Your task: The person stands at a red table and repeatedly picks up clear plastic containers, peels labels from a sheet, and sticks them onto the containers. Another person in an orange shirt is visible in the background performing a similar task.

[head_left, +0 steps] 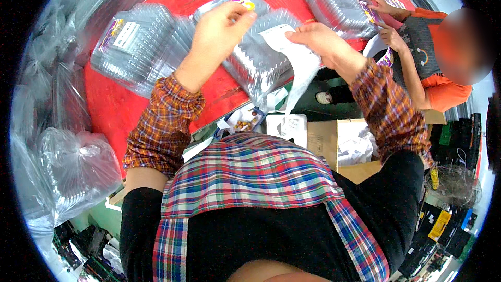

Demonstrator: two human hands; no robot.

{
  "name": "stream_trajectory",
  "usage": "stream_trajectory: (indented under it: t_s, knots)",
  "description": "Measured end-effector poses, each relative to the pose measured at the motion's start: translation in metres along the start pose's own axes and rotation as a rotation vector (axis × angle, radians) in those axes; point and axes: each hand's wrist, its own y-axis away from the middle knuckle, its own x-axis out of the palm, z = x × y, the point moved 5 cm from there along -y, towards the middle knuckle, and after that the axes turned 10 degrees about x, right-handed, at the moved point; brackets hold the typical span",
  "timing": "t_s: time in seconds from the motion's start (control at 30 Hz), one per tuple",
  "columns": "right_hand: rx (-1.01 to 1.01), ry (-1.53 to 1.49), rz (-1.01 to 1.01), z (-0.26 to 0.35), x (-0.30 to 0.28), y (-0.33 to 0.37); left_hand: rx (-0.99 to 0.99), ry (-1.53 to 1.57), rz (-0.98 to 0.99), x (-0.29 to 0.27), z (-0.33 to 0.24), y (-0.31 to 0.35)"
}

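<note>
My right hand (pixel 318 42) pinches a long white strip of label backing paper (pixel 300 65), which hangs down past the table's edge. Over the back of the middle stack, my left hand (pixel 222 28) has thumb and fingers pressed together. Just beyond those fingertips shows a yellow and purple label (pixel 244 3); I cannot tell whether they hold it or it sits on the container behind. Beneath both hands lies a stack of clear plastic clamshell containers (pixel 255 62). Another clear stack (pixel 130 47), bearing a purple label and a white one, rests to the left.
A co-worker's hands (pixel 389 34) touch a clear container stack (pixel 336 10) on the far right of the red table (pixel 112 105). Plastic-wrapped bundles (pixel 78 162) crowd the left side. Below the edge stand a white bin (pixel 300 138) and a cardboard box (pixel 322 141) of paper scraps.
</note>
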Motion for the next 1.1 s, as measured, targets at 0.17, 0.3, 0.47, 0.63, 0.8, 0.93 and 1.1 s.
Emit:
stream_trajectory:
  t_s: [0.17, 0.3, 0.47, 0.63, 0.8, 0.93, 1.1]
  knots:
    - [0.005, 0.123, -0.014, 0.01, 0.005, -0.029, 0.35, -0.262, -0.029, -0.007, -0.001, 0.0]
    - [-0.014, 0.374, -0.085, 0.011, -0.001, -0.036, 0.206, -0.393, 0.148, 0.025, 0.013, 0.013]
    - [0.07, 0.208, -0.06, 0.008, 0.004, -0.029, 0.149, -0.495, 0.196, 0.033, 0.017, 0.018]
    - [0.06, 0.266, 0.307, -0.029, -0.016, 0.03, 0.262, -0.614, 0.239, 0.028, 0.005, 0.019]
    - [0.111, 0.26, 0.246, -0.13, -0.032, 0.1, 0.363, -0.546, 0.413, 0.047, -0.031, 0.03]
    - [0.042, 0.088, 0.162, -0.133, -0.02, 0.1, 0.133, -0.814, 0.484, 0.066, -0.027, 0.013]
    - [-0.022, -0.089, 0.05, -0.129, -0.01, 0.09, -0.003, -0.802, 0.536, 0.067, -0.014, -0.003]
